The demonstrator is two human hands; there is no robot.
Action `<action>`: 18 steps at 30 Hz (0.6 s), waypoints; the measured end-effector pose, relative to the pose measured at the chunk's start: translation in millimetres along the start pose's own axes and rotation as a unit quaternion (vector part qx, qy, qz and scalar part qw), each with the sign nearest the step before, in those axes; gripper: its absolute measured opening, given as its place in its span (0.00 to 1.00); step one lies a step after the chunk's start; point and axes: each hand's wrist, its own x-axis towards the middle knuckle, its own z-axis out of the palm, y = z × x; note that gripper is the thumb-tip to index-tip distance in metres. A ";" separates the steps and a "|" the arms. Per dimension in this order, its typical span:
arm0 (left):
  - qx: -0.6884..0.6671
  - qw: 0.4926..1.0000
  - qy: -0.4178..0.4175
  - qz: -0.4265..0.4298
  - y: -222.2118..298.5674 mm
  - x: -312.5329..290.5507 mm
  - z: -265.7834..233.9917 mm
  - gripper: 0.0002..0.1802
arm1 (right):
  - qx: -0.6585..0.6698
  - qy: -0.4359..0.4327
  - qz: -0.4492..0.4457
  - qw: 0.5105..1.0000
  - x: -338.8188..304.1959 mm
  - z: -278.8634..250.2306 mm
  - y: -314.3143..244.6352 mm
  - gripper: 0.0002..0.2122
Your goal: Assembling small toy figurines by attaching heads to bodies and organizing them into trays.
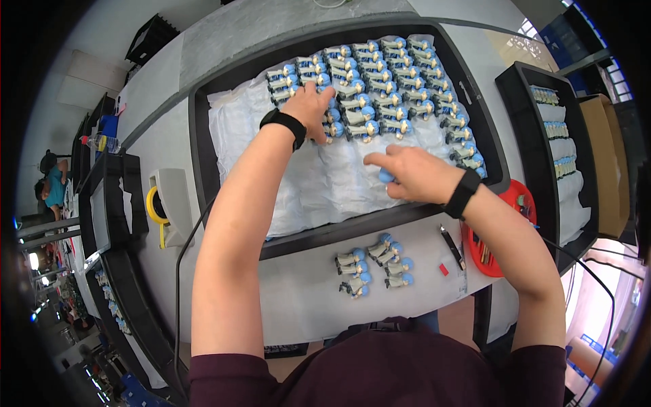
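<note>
Clock: 12 o'clock points toward the far edge of the tray, 6 o'clock toward the wearer.
Right hand: thumb and index finger closed on one blue-topped held figurine, above the white liner in the tray.
Held figurine: at the right hand's 9 o'clock and the left hand's 4 o'clock; mostly hidden by the fingers, so its long axis cannot be told.
Left hand: at the right hand's 10 o'clock, fingers spread over the packed figurines; nothing is seen pinched, and contact cannot be told.
Packed figurines: long axes run roughly from 9 to 3 o'clock, blue heads at 3; the nearest ends of their columns lie between 11 and 12 o'clock from the held figurine.
Loose figurines: in two clusters on the worktop, outside the tray, at 7 o'clock from the right hand, the nearer of the two hands.
</note>
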 end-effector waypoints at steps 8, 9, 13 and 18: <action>-0.017 0.999 -0.046 -0.023 -9.4 2.2 2.4 0.48 | 0.282 -0.125 0.139 0.941 -79.0 6.8 -65.7 0.14; -0.019 0.998 -0.046 -0.024 -5.0 0.8 0.3 0.48 | 0.266 -0.116 0.144 0.946 -91.9 36.0 -57.2 0.15; -0.034 0.999 -0.015 -0.008 4.2 -0.3 -1.8 0.48 | 0.224 -0.113 0.236 0.939 -132.1 106.1 -50.5 0.18; -0.064 0.998 0.015 -0.012 -9.0 -13.9 -4.0 0.46 | 0.148 -0.123 0.208 0.959 -116.9 52.5 -66.6 0.18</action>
